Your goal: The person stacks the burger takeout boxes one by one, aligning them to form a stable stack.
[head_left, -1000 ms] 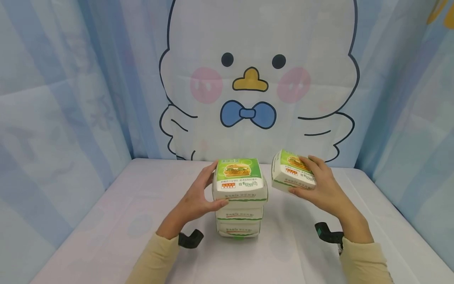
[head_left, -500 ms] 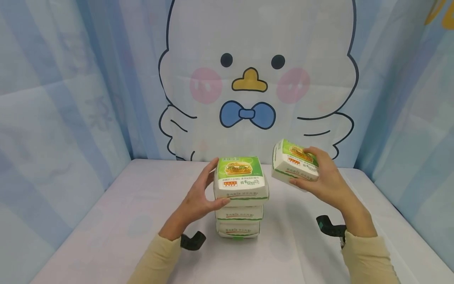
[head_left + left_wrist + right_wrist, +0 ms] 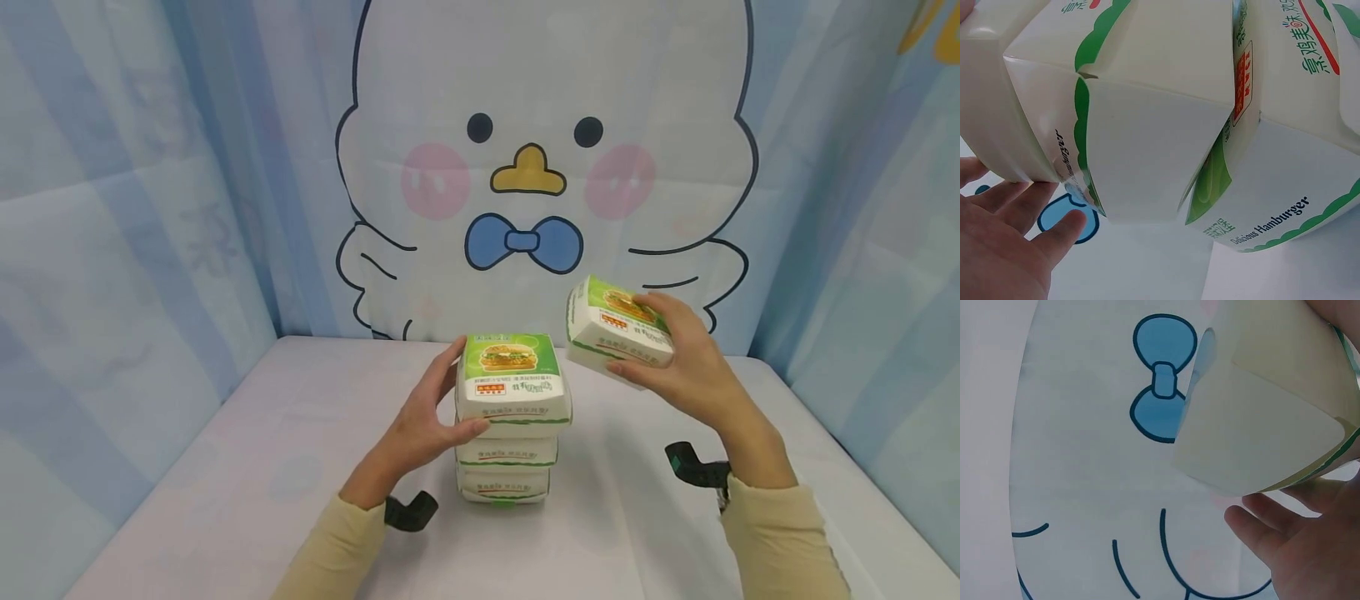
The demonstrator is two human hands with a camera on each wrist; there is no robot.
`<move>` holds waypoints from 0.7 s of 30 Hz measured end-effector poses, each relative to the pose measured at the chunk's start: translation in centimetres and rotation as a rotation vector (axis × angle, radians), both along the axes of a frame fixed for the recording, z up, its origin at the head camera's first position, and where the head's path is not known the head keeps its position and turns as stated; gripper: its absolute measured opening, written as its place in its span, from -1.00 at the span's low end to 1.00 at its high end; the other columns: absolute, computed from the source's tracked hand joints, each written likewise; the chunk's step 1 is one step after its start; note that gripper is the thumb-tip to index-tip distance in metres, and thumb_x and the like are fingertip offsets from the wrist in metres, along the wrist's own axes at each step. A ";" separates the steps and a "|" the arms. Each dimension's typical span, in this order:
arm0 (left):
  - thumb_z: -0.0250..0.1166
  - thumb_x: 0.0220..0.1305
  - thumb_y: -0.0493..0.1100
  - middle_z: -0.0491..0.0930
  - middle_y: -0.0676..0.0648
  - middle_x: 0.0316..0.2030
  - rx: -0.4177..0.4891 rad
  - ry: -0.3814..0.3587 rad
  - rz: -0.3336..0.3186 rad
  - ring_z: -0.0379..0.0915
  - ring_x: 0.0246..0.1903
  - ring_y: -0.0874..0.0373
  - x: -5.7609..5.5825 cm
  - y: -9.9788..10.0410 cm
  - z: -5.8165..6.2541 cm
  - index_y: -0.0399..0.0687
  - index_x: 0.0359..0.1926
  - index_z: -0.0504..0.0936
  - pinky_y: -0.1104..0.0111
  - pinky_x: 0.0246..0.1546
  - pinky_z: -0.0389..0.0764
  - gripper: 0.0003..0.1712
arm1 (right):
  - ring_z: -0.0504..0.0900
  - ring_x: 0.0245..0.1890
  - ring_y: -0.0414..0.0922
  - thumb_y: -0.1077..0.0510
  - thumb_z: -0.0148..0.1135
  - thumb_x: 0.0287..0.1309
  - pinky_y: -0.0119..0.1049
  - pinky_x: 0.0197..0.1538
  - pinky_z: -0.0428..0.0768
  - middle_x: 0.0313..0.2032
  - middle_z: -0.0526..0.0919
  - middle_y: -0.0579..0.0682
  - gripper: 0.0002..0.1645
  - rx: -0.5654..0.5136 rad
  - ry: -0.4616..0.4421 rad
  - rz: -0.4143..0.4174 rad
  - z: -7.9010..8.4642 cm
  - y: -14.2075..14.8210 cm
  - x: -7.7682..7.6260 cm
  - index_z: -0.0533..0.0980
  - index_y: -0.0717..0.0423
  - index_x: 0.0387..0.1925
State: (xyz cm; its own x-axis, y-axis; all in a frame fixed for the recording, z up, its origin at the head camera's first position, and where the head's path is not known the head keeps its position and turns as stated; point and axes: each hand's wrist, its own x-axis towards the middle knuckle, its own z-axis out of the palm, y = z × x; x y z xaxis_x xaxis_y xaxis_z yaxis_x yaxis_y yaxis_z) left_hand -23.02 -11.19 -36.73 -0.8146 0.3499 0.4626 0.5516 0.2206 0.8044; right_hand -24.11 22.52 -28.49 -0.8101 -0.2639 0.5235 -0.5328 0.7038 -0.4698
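Three white-and-green hamburger boxes stand stacked in the middle of the table in the head view: a top box [image 3: 517, 408], a middle box [image 3: 507, 452] and a bottom box [image 3: 503, 483]. My left hand [image 3: 412, 429] holds the top box from its left side, thumb on the front face and fingers toward the back. Up and to the right of the stack, my right hand [image 3: 697, 367] grips another hamburger box [image 3: 611, 337], which is tilted in the air. In the right wrist view, that box's plain side [image 3: 1260, 431] faces the camera, above spread fingers [image 3: 1266, 528].
A pale cloth-covered table [image 3: 247, 467] extends on both sides of the stack. Behind it hangs a curtain [image 3: 532, 300] with a cartoon chick, and blue-striped curtains [image 3: 127, 250] flank the sides. Black mounts [image 3: 411, 510] stick out from both wrists.
The right hand has lifted its hamburger box higher, and lately a little to the left. The left hand and the top box have shifted slightly right; the lower boxes have stayed put.
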 end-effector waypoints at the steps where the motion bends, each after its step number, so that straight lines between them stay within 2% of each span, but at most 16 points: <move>1: 0.46 0.12 -0.12 -0.02 0.05 0.56 -0.001 0.003 -0.003 0.03 0.51 -0.01 0.0 0.0 0.0 0.14 0.58 -0.11 -0.20 0.46 0.04 0.17 | 0.30 0.22 0.16 -0.01 0.55 -0.02 0.11 0.05 0.46 0.45 0.18 0.16 0.08 -0.001 0.000 -0.002 0.1 -0.1 0.0 0.17 0.01 0.47; 5: 0.44 0.14 -0.13 -0.04 0.02 0.56 -0.007 0.009 -0.009 0.03 0.51 -0.03 -0.1 0.0 -0.1 0.11 0.58 -0.11 -0.19 0.46 0.05 0.16 | 0.28 0.28 0.18 -0.02 0.56 -0.04 0.19 0.10 0.43 0.47 0.17 0.14 0.06 0.006 0.014 0.001 0.7 -0.6 -0.1 0.22 -0.03 0.45; 14: 0.45 0.13 -0.12 -0.05 0.03 0.56 -0.021 -0.007 -0.006 0.02 0.52 -0.03 0.0 0.0 -0.1 0.17 0.58 -0.11 -0.17 0.46 0.06 0.16 | 0.40 0.09 0.05 0.00 0.53 0.00 -0.08 -0.07 0.51 0.36 0.34 0.11 0.01 0.026 0.076 0.046 1.7 -1.5 0.2 0.23 -0.05 0.45; 21: 0.45 0.13 -0.11 -0.05 0.04 0.56 -0.020 -0.015 -0.007 0.01 0.52 -0.03 0.1 0.0 0.0 0.17 0.58 -0.11 -0.18 0.46 0.05 0.17 | 0.41 0.13 0.01 -0.01 0.57 -0.07 -0.12 -0.07 0.49 0.43 0.27 0.04 0.03 0.031 0.082 0.092 2.7 -2.9 0.4 0.27 -0.17 0.44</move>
State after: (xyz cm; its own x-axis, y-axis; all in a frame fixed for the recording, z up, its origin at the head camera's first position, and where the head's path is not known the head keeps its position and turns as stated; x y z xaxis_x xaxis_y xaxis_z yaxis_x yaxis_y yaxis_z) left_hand -22.87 -11.24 -36.69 -0.8189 0.3646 0.4433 0.5412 0.2333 0.8079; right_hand -23.66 19.67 -25.83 -0.7366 -0.3522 0.5774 -0.6313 0.6642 -0.4003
